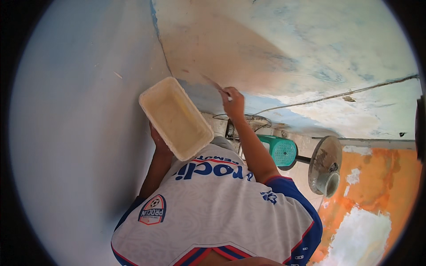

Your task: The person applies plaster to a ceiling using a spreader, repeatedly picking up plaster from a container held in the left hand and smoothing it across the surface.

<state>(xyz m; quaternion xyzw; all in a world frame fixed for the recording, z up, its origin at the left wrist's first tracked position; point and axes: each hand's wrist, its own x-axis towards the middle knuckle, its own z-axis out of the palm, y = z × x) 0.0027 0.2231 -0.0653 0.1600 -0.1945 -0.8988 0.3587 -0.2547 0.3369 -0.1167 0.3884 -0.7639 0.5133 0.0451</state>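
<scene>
My left hand (158, 137) grips the side of a rectangular, whitish plastic tub (161, 129), its fingers partly hidden behind it. The tub is tilted toward me, with a smeared cream coating inside. Held out in front of the wall, my right hand (234, 105) is closed around the handle of a putty knife (213, 83). The thin blade points up and left at the patchy blue and cream wall (235, 48). Whether the blade touches the wall I cannot tell. The tub sits just left of and below the knife.
A plain pale wall (75, 115) stands close on my left. Behind my right arm are a green plastic stool (283, 152) and a round table (320, 162) with a pale pot (329, 182). A cable (337, 95) runs along the wall. Farther right is an orange wall (377, 173) with white patches.
</scene>
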